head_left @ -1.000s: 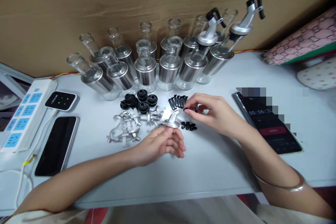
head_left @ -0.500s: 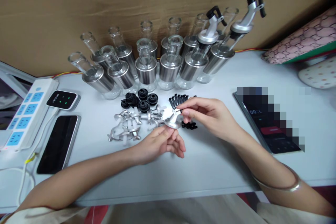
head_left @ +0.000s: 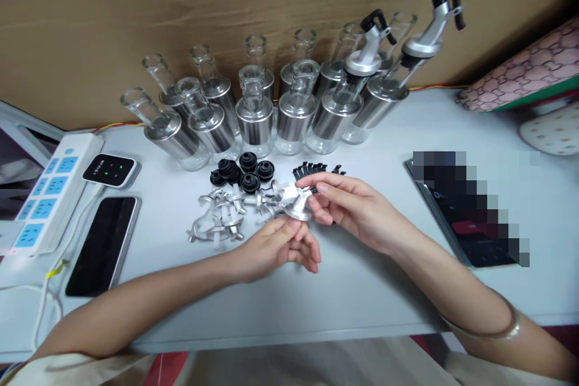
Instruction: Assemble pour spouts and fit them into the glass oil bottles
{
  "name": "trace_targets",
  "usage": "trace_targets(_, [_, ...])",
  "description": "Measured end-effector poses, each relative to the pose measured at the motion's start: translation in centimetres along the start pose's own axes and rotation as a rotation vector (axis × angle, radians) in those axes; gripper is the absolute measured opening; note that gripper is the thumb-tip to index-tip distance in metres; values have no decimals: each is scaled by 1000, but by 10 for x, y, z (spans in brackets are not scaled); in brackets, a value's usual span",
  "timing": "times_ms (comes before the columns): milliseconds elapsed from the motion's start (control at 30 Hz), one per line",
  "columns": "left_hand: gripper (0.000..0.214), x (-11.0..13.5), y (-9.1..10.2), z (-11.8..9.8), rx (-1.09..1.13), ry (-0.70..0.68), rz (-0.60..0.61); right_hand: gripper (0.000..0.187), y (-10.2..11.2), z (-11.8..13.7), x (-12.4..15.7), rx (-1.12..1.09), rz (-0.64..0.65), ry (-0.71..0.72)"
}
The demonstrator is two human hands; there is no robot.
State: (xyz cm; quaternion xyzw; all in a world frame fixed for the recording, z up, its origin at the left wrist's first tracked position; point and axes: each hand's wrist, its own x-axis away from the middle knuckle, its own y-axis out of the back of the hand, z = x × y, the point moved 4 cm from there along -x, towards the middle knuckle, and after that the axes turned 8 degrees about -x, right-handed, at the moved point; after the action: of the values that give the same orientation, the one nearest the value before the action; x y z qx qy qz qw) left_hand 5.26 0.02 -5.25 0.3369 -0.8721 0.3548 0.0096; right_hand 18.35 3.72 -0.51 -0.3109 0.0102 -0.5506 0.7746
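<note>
I see left hand point(head_left: 274, 248) pinching silver spout point(head_left: 298, 211) by base flange, just below centre of view. Clock centre: spout. Right hand point(head_left: 351, 204), grip narrow at spout tip, holds small black piece point(head_left: 314, 191). I log loose spouts point(head_left: 219, 233) at 9 o'clock, black stoppers point(head_left: 230, 172) at 10, slim black parts point(head_left: 310, 169) at 1, glass bottles point(head_left: 254, 128) beyond, across 12.

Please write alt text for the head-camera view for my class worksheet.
A person's left hand holds a silver pourer top above a pale table, with the right hand at its upper end. Similar silver tops and black stoppers lie nearby; behind stand glass bottles with metal sleeves, two fitted with pourers.
</note>
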Motion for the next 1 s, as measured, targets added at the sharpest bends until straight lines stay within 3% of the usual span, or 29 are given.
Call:
trace_targets(200, [46, 0, -2, 1, -49, -8, 74, 28, -4, -4, 5, -112, 95, -171])
trace_targets(467, [48, 1, -3, -1, -75, 18, 77, 21, -4, -5, 4, -200, 161, -194])
trace_targets(833, [49, 0, 0, 3, -42, 27, 56, 25, 0, -9, 5, -242, 107, -192])
trace_targets(1000, [53, 8, -9, -10, -346, 110, 55, 26, -7, -8, 6, -87, 163, -133])
